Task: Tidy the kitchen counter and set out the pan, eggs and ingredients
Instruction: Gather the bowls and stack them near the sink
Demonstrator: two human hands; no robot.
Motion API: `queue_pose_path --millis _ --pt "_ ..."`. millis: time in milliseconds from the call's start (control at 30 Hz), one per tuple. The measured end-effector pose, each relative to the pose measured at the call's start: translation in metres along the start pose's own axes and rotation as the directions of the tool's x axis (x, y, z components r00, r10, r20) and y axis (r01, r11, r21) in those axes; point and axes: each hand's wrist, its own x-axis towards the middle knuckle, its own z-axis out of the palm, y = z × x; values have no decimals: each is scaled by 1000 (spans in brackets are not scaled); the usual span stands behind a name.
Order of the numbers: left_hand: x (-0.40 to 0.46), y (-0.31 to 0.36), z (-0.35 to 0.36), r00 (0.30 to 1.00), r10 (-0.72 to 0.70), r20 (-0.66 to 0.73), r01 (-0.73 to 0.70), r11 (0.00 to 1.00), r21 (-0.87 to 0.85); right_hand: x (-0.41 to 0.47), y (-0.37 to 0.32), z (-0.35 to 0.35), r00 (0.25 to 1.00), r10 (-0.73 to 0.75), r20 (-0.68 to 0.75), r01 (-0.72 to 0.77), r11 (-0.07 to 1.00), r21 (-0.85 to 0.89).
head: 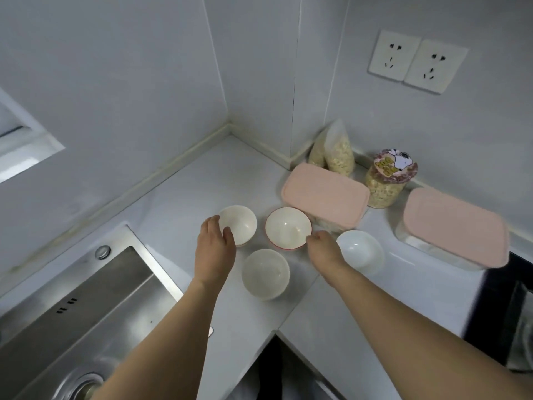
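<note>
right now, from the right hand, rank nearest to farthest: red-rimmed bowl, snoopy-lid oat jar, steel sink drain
1. Red-rimmed white bowl: touching the right hand, on its left.
2. Clear oat jar with cartoon-dog lid: behind, against the right wall.
3. Steel sink drain: far left, bottom of the sink.

bowls on counter, sink left

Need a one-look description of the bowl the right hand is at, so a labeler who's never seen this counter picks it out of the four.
Start at the nearer pink-lidded container by the wall corner; the bowl sits against its front-left edge, in the middle of the back row of bowls. The right hand touches its right rim. It alone has a red outside and rim; the other three are plain white.
</note>
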Motion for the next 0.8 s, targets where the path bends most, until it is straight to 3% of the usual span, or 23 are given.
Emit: queue_pose_path --millis 433,800 --pt "21 -27 12 991 -126 44 129 990 -62 40 12 38 967 253 27 -254 959 123" --pt "38 -43 22 937 -303 175 328 935 -135 56 22 55 962 269 37 -271 942 196"
